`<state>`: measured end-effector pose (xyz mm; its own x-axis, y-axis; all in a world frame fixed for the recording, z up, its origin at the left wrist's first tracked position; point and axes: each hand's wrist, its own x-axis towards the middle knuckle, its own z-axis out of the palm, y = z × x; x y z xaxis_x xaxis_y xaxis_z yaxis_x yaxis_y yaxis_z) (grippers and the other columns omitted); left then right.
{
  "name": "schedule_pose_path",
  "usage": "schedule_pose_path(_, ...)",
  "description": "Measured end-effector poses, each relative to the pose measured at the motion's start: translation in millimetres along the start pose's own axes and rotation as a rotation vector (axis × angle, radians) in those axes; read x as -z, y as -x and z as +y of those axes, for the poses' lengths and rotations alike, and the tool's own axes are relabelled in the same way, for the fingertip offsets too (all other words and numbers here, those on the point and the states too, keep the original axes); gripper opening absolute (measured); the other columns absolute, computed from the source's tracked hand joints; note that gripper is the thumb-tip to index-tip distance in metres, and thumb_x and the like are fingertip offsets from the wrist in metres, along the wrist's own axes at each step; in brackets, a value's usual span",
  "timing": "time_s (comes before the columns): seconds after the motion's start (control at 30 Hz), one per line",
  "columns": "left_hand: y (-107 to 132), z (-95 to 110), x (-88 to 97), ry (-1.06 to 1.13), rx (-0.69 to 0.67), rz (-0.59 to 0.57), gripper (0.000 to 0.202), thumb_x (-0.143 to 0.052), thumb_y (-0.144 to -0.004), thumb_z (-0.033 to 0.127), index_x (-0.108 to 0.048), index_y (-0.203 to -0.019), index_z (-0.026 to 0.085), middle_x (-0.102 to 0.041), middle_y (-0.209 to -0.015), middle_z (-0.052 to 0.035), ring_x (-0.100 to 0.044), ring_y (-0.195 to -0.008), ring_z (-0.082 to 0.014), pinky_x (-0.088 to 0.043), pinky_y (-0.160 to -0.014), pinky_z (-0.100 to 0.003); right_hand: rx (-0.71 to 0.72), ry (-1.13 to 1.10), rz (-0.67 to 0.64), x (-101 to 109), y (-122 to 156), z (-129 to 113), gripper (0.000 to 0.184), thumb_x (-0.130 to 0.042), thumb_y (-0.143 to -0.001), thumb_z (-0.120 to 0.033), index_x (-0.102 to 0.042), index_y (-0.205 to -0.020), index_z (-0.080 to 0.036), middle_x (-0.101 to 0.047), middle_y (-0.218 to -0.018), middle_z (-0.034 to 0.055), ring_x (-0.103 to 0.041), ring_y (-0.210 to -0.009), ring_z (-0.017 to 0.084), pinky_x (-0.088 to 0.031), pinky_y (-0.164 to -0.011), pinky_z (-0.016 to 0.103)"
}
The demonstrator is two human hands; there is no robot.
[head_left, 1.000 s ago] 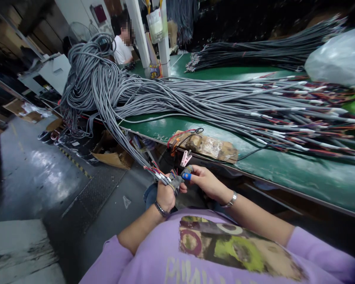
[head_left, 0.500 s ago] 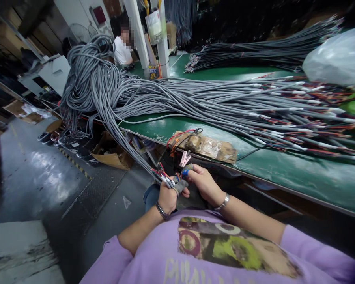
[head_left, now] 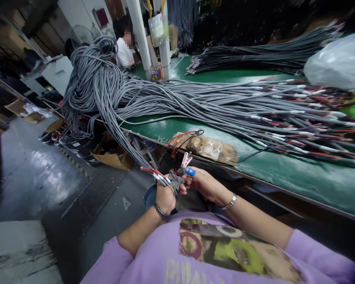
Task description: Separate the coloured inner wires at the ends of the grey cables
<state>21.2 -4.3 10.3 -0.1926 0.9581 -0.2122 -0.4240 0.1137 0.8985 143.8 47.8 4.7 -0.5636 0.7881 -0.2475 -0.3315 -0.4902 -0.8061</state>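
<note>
My left hand [head_left: 166, 197] is closed around the ends of several grey cables [head_left: 136, 154], which hang down to it from the bench. White sleeves and loose coloured wires [head_left: 150, 170] stick out past its fingers on the left side. Grey covering wraps some of the fingertips. My right hand [head_left: 205, 183] meets it with thumb and fingers pinched together, a blue cover on one digit. A small fan of thin wires [head_left: 173, 172] shows beside the pinch; what lies between those fingertips is hidden. Just beyond the hands, a pink clothes peg [head_left: 186, 159] stands at the bench edge.
A large grey cable bundle [head_left: 171, 96] lies along the green bench [head_left: 284, 177], its stripped ends at the right. A wooden block [head_left: 215, 148] sits at the edge. Behind are dark cables [head_left: 254, 57], a plastic bag [head_left: 337, 61] and a person in white [head_left: 124, 51].
My right hand has turned, so the blue-covered digit now points more to the right. The cable ends in my left hand have shifted slightly left and up. The view has moved a little.
</note>
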Motion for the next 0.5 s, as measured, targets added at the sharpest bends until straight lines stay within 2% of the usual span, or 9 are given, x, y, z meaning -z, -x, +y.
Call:
schedule_pose_path(0.07, 0.1, -1.5, -1.1, -0.003, -0.001, -0.010, 0.028, -0.071, -0.065, 0.039, -0.059, -0.063, 0.014, -0.058, -0.047, 0.0003, -0.057, -0.046, -0.0118, -0.049, -0.051, -0.024, 0.022, 0.032, -0.098, -4.8, 1.4, 0.1, 0.029, -0.067, -0.075, -0.043, -0.055, -0.079, -0.016, -0.055, -0.052, -0.0016, -0.053, -0.048, 0.013, -0.040, -0.052, 0.028)
schedule_pose_path(0.13, 0.1, -2.5, -1.6, -0.007, 0.000, -0.013, 0.029, -0.072, -0.065, 0.040, -0.059, -0.062, 0.014, -0.057, -0.046, 0.0002, -0.058, -0.047, -0.0123, -0.050, -0.052, -0.025, 0.047, 0.045, -0.125, -8.1, 2.5, 0.1, 0.027, -0.068, -0.075, -0.039, -0.056, -0.083, -0.016, -0.057, -0.052, -0.0012, -0.053, -0.046, 0.014, -0.040, -0.052, 0.029)
schedule_pose_path(0.37, 0.5, -0.8, -1.0, -0.022, 0.020, 0.008, 0.030, -0.072, -0.064, 0.041, -0.059, -0.061, 0.014, -0.058, -0.046, -0.0003, -0.054, -0.041, -0.0102, -0.048, -0.048, -0.023, 0.095, 0.060, -0.136, -5.9, 4.5, 2.2, 0.027, -0.065, -0.078, -0.041, -0.051, -0.076, -0.018, -0.059, -0.052, -0.0002, -0.055, -0.048, 0.015, -0.042, -0.055, 0.032)
schedule_pose_path(0.5, 0.2, -1.1, 0.0, -0.005, 0.027, 0.010, 0.031, -0.072, -0.064, 0.041, -0.057, -0.060, 0.014, -0.058, -0.046, 0.0002, -0.053, -0.041, -0.0096, -0.048, -0.047, -0.023, 0.152, 0.144, -0.057, -1.3, 3.8, 4.3, 0.026, -0.067, -0.076, -0.039, -0.051, -0.070, -0.018, -0.057, -0.053, -0.0016, -0.053, -0.050, 0.013, -0.040, -0.056, 0.030)
